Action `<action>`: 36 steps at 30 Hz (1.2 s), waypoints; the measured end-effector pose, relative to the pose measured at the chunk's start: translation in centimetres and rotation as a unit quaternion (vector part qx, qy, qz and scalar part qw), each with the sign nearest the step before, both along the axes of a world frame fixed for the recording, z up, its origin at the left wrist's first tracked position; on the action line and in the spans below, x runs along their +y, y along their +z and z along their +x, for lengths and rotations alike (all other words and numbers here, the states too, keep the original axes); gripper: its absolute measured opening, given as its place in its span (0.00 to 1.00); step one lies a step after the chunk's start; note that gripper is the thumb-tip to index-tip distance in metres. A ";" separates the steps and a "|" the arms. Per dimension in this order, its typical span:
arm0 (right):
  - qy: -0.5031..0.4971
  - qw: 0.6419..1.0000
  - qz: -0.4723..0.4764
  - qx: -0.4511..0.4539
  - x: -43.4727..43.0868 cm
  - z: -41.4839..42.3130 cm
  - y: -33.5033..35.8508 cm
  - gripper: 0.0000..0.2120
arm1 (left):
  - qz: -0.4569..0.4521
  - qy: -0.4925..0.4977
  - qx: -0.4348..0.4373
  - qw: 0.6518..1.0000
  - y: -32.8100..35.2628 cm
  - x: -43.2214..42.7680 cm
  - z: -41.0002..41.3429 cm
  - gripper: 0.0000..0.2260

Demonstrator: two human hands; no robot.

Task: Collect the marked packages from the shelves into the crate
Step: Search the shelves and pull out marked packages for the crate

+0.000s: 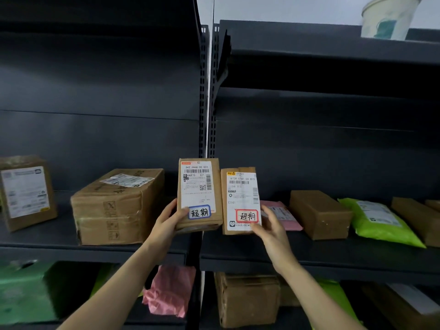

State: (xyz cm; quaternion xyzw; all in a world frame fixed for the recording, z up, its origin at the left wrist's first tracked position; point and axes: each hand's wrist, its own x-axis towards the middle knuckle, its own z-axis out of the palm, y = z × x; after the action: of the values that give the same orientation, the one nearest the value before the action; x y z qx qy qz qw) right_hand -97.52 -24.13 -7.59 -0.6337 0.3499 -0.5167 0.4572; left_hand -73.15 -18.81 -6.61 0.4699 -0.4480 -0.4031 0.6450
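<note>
Two small cardboard packages are held upright side by side in front of the dark shelves. The left package carries a white shipping label and a blue-bordered handwritten sticker; my left hand grips its lower left corner. The right package carries a red-bordered handwritten sticker; my right hand grips its lower right corner. Both labels face me. No crate is in view.
On the middle shelf lie a large taped box, a labelled box at far left, a pink mailer, a brown box and a green mailer. The lower shelf holds green and pink bags and boxes. A pail stands on top.
</note>
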 end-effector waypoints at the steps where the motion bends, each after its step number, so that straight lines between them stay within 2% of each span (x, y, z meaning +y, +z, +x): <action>1: 0.001 1.000 -0.003 0.002 0.2 -0.2 0.1 0.19 | -0.002 -0.006 -0.003 1.000 0.1 0.2 -0.1 0.22; 6: 0.008 1.000 -0.009 0.004 0.9 -0.9 -0.1 0.19 | -0.012 -0.008 -0.001 1.000 0.0 1.2 -0.6 0.18; 20: 0.051 0.999 -0.001 0.008 3.0 -0.4 -1.5 0.24 | -0.001 0.028 0.016 0.999 -1.3 6.5 -0.6 0.30; 28: 0.109 0.994 0.002 -0.004 5.3 3.3 -1.5 0.23 | -0.008 0.096 0.037 0.995 -1.9 10.5 2.4 0.19; 30: 0.126 0.992 -0.002 0.000 6.0 4.7 -1.3 0.23 | -0.010 0.116 0.041 0.992 -1.8 12.0 3.3 0.22; 33: 0.156 0.988 -0.002 0.002 7.4 7.1 -1.0 0.22 | -0.015 0.136 0.033 0.990 -1.8 14.7 5.1 0.31; 36: 0.182 0.983 -0.006 0.004 9.2 9.9 -0.8 0.21 | -0.019 0.159 0.024 0.987 -1.8 17.7 7.3 0.33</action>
State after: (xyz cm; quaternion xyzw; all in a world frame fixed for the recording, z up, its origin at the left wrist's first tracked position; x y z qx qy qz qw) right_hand -87.60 -14.91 -8.37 -0.6916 0.2276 -0.4243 0.5384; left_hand -65.88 -1.08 -8.40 0.5129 -0.3602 -0.2979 0.7201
